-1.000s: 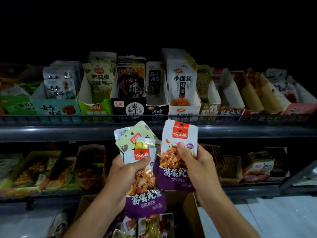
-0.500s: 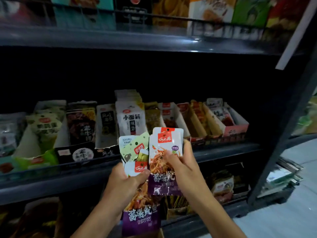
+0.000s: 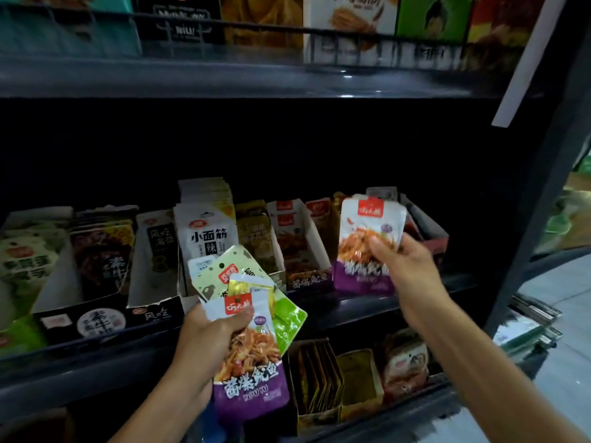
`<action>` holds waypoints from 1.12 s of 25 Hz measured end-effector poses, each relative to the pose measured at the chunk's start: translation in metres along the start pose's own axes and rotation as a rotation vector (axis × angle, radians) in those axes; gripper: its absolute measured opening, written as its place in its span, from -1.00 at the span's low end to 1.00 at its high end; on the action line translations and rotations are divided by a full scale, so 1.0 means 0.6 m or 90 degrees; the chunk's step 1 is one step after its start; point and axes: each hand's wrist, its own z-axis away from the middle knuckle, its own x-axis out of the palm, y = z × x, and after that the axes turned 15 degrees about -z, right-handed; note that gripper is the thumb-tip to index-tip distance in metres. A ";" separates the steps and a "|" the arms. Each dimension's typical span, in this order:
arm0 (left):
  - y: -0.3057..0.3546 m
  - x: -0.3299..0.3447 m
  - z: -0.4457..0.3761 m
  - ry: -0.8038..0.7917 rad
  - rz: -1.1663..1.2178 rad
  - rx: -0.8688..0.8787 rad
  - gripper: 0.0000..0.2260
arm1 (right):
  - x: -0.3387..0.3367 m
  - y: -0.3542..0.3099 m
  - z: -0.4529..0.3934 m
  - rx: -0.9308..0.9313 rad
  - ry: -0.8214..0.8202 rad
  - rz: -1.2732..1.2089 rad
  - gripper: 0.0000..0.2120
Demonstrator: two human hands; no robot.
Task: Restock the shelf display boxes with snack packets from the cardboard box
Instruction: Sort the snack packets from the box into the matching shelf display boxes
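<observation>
Purple snack packet (image 3: 367,244) pinched in right hand (image 3: 406,266) before the shelf display boxes (image 3: 307,251), fanned packets (image 3: 249,314) gripped in left hand (image 3: 208,343).

A row of display boxes (image 3: 307,247) stands side by side along the middle shelf (image 3: 367,303). The right hand (image 3: 406,266) holds one packet (image 3: 367,244) before the boxes at 3 o'clock. The left hand (image 3: 208,343), at 6 o'clock, holds a fan of packets (image 3: 252,314) before the shelf edge. More boxes (image 3: 323,385) sit on the lower shelf (image 3: 415,407), below the right hand.
</observation>
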 end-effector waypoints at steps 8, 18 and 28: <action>-0.018 -0.029 -0.038 0.014 0.005 -0.005 -0.74 | 0.160 0.092 -0.157 -0.154 -0.098 0.495 -0.83; -0.030 -0.061 -0.033 0.016 0.002 -0.003 -0.76 | 0.164 0.100 -0.163 -0.398 -0.180 1.110 -0.62; -0.031 -0.067 -0.022 0.008 0.018 -0.021 -0.76 | 0.193 0.094 -0.154 -0.246 -0.479 1.155 -0.72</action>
